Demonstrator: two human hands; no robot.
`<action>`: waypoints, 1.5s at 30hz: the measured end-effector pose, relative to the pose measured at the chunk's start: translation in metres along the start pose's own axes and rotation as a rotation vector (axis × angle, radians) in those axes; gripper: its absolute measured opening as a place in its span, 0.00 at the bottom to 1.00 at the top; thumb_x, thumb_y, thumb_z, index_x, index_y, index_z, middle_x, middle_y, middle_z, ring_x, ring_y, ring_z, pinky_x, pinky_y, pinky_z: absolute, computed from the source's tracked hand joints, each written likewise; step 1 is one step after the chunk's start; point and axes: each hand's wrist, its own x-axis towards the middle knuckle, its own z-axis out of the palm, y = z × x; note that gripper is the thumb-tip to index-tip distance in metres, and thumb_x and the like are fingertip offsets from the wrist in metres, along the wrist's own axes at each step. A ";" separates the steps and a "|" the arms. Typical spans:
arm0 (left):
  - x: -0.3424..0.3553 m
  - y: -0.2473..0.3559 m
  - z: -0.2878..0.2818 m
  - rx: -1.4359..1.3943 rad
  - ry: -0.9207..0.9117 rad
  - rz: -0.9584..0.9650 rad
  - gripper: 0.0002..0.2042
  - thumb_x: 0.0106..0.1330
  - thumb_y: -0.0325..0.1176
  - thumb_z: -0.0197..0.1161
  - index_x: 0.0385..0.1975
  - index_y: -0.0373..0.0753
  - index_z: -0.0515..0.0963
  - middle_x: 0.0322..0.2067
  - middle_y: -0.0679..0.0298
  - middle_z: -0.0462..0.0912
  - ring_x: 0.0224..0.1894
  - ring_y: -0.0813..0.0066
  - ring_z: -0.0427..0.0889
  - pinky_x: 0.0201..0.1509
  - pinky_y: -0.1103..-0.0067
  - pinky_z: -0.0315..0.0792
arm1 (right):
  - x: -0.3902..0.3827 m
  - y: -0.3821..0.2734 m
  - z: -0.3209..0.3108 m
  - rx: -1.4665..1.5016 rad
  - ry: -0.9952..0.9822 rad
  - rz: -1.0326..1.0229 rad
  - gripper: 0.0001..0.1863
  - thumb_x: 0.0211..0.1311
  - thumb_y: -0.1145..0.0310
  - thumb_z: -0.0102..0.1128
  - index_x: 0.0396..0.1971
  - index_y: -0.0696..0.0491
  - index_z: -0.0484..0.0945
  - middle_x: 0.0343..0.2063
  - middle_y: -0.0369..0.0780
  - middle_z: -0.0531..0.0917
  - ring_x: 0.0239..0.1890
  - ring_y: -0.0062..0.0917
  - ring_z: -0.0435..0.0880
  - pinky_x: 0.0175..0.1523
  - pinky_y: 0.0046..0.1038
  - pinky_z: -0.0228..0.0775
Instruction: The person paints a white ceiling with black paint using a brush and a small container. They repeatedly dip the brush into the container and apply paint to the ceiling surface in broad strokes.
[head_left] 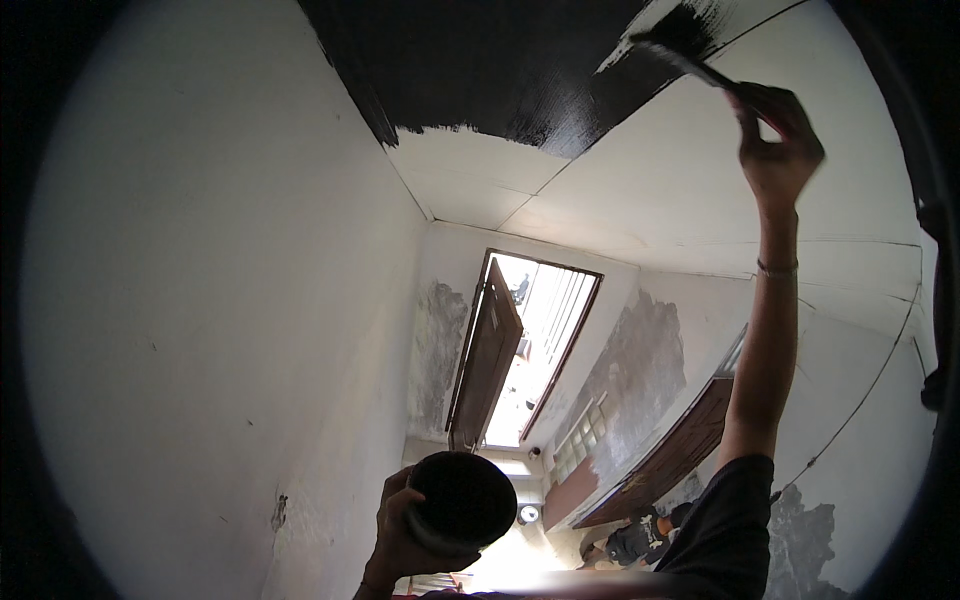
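My right hand (785,150) is raised at the upper right, its fingers closed round the handle of a paintbrush (685,62). The brush head is against the white ceiling (630,205) or very close to it, at the edge of a glossy black painted area (460,75). Streaky black strokes show beside the bristles. Low in the middle, my left hand (392,545) grips a round dark paint pot (462,500) by its side. The pot's inside looks black, and how full it is cannot be made out.
A bare white wall (220,300) runs along the left. Beyond stand an open brown door (487,355) in a bright doorway and another brown door (665,450). A person in a dark shirt (638,542) is below at the right. A thin cable (860,405) hangs at the right.
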 end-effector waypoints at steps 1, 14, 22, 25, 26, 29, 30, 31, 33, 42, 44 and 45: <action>0.001 0.000 0.000 0.005 0.004 0.007 0.51 0.32 0.48 0.90 0.57 0.52 0.61 0.61 0.44 0.70 0.64 0.43 0.71 0.64 0.54 0.70 | -0.001 0.001 -0.009 -0.034 0.080 0.008 0.05 0.56 0.76 0.76 0.31 0.53 0.88 0.33 0.34 0.90 0.33 0.20 0.90 0.39 0.19 0.83; 0.002 0.003 0.004 0.002 0.062 0.012 0.52 0.30 0.46 0.91 0.57 0.53 0.61 0.60 0.45 0.71 0.64 0.44 0.72 0.64 0.55 0.70 | -0.012 -0.007 -0.002 0.066 0.136 -0.008 0.07 0.56 0.78 0.76 0.35 0.55 0.88 0.34 0.36 0.90 0.35 0.20 0.90 0.41 0.18 0.83; 0.005 0.003 0.007 -0.039 0.063 0.026 0.52 0.30 0.44 0.91 0.58 0.52 0.62 0.61 0.46 0.70 0.65 0.47 0.71 0.67 0.57 0.69 | -0.037 -0.018 0.035 0.268 -0.090 0.037 0.06 0.56 0.78 0.74 0.33 0.54 0.86 0.33 0.37 0.88 0.32 0.22 0.89 0.36 0.23 0.84; 0.006 0.005 0.009 -0.019 0.055 0.028 0.52 0.29 0.44 0.91 0.57 0.51 0.63 0.61 0.46 0.70 0.65 0.48 0.71 0.68 0.57 0.67 | -0.025 -0.009 0.029 0.085 0.018 -0.126 0.05 0.57 0.78 0.74 0.31 0.53 0.85 0.34 0.37 0.88 0.32 0.22 0.89 0.37 0.21 0.86; 0.007 0.005 0.009 -0.012 0.059 0.035 0.52 0.29 0.44 0.91 0.57 0.51 0.63 0.61 0.46 0.70 0.65 0.48 0.71 0.68 0.57 0.67 | -0.026 -0.009 0.018 0.037 0.047 -0.081 0.07 0.56 0.78 0.75 0.31 0.53 0.85 0.34 0.36 0.89 0.33 0.22 0.89 0.37 0.21 0.86; 0.008 0.006 0.010 0.002 0.056 0.040 0.52 0.29 0.44 0.91 0.58 0.51 0.62 0.61 0.46 0.70 0.65 0.48 0.71 0.68 0.57 0.67 | -0.030 -0.012 -0.006 0.058 0.247 -0.109 0.10 0.52 0.79 0.77 0.33 0.54 0.86 0.34 0.36 0.89 0.34 0.21 0.90 0.37 0.21 0.85; 0.008 0.007 0.009 0.002 0.048 0.041 0.52 0.30 0.44 0.91 0.58 0.51 0.62 0.61 0.46 0.70 0.65 0.46 0.71 0.67 0.56 0.69 | -0.031 -0.014 -0.007 0.078 0.245 -0.086 0.09 0.53 0.78 0.77 0.32 0.55 0.85 0.34 0.37 0.89 0.33 0.21 0.90 0.38 0.20 0.86; 0.008 0.007 0.009 0.002 0.037 0.040 0.52 0.31 0.44 0.91 0.59 0.52 0.61 0.61 0.45 0.70 0.65 0.45 0.72 0.66 0.56 0.70 | -0.032 -0.016 -0.006 0.113 0.118 -0.087 0.08 0.53 0.78 0.77 0.32 0.55 0.85 0.33 0.37 0.89 0.33 0.21 0.90 0.37 0.20 0.85; 0.009 0.009 0.009 -0.005 0.015 0.037 0.52 0.32 0.44 0.91 0.59 0.52 0.61 0.61 0.45 0.69 0.65 0.44 0.72 0.65 0.56 0.71 | -0.028 -0.016 0.002 0.203 -0.096 0.040 0.08 0.54 0.77 0.77 0.32 0.55 0.85 0.33 0.36 0.89 0.33 0.21 0.90 0.37 0.20 0.85; 0.013 0.013 0.009 0.019 0.010 0.039 0.52 0.33 0.43 0.91 0.59 0.52 0.60 0.61 0.45 0.69 0.65 0.44 0.71 0.66 0.56 0.71 | 0.015 0.023 -0.048 0.066 0.307 -0.134 0.07 0.55 0.74 0.78 0.34 0.56 0.88 0.31 0.36 0.91 0.32 0.18 0.89 0.37 0.18 0.83; 0.014 0.013 0.009 0.003 0.011 0.038 0.52 0.33 0.43 0.91 0.59 0.53 0.60 0.60 0.45 0.70 0.65 0.44 0.71 0.66 0.55 0.71 | 0.008 0.015 -0.052 0.192 0.258 -0.039 0.08 0.56 0.75 0.78 0.34 0.58 0.87 0.30 0.36 0.91 0.31 0.18 0.89 0.37 0.17 0.83; 0.014 0.012 0.009 0.000 0.009 0.042 0.52 0.32 0.43 0.91 0.59 0.52 0.60 0.60 0.45 0.70 0.65 0.44 0.71 0.66 0.55 0.70 | 0.002 0.009 -0.052 0.122 0.179 -0.025 0.08 0.56 0.75 0.77 0.35 0.57 0.87 0.31 0.36 0.91 0.32 0.19 0.90 0.38 0.18 0.83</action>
